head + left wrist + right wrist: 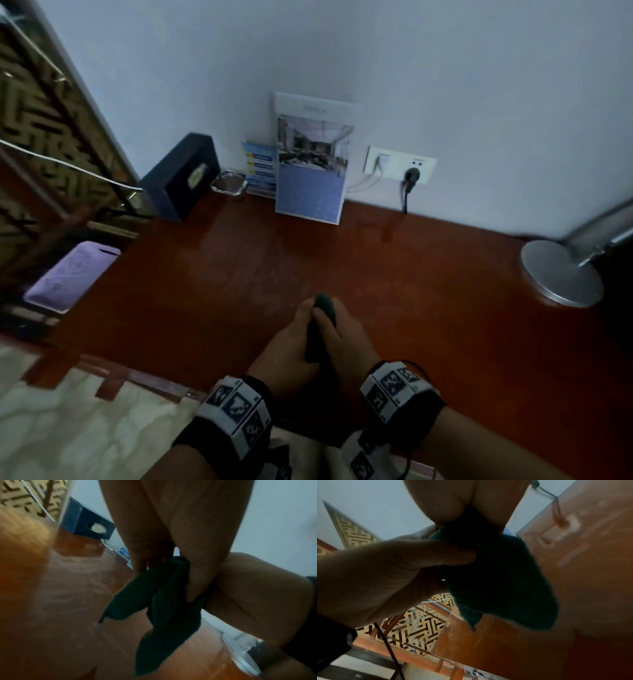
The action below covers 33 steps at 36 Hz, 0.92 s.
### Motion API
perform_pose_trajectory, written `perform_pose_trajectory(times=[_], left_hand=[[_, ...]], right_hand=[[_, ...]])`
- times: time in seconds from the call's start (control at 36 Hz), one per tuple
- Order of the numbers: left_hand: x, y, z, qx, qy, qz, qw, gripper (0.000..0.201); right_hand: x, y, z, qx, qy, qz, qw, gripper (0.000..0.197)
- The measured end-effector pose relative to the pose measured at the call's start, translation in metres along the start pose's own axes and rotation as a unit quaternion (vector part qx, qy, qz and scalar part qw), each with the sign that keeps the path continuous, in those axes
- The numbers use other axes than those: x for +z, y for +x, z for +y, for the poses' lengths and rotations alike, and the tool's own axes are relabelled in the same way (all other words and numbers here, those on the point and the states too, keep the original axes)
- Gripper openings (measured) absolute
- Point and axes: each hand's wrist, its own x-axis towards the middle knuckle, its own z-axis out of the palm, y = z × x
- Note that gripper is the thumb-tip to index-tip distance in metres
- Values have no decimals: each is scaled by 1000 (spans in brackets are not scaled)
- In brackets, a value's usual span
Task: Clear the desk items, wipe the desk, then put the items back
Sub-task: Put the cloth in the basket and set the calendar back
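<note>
Where the hands meet, at 6 o'clock: left hand (291, 346) and right hand (346, 339) are pressed knuckle to knuckle, low over the near part of the tabletop (428, 291).
Left hand: fingers and thumb are curled tight on the dark green cloth (320, 329).
Right hand: it's clamped on the same cloth from the other side, thumb across the fabric.
Cloth: bunched between the two, with a tuft poking out past the fingertips and loose corners dangling below. Whether a corner touches the wood, can't tell.
Tabletop: reddish-brown, with pale streaks across the middle.
9 o'clock: purple flat item (72, 277), off the tabletop's edge and lower down.
3 o'clock: round silver lamp base (561, 274), well apart from the hands.
11 o'clock: dark box (181, 178) at the back corner, glass ashtray (228, 185) just beside it.
12 o'clock: tall brochure (311, 161) standing against the wall, blue leaflets (260, 168) tucked at its 9 o'clock side.
1 o'clock: wall socket (399, 166), black plug (411, 176) in it, cord dropping towards the tabletop's far edge.
</note>
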Motion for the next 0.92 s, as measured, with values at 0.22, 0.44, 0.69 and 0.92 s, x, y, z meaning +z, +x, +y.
perform_pose_trajectory(times=[0.22,0.44,0.69,0.92], left_hand=[[-105,-5,-72,-17,-7,50,999,63],[-211,9,-131,-23,-14,59,998,56],[-275,25,-178,-64,-5,73,995,38],[-317,23,-221,-131,-21,140,981,26]], right_hand=[[72,73,-49,-39,-61,-60,996,21],[139,138,-106,-36,-9,-43,998,43],[181,191,-133,-18,-9,-60,998,28],[226,241,-149,-27,14,-95,995,37]])
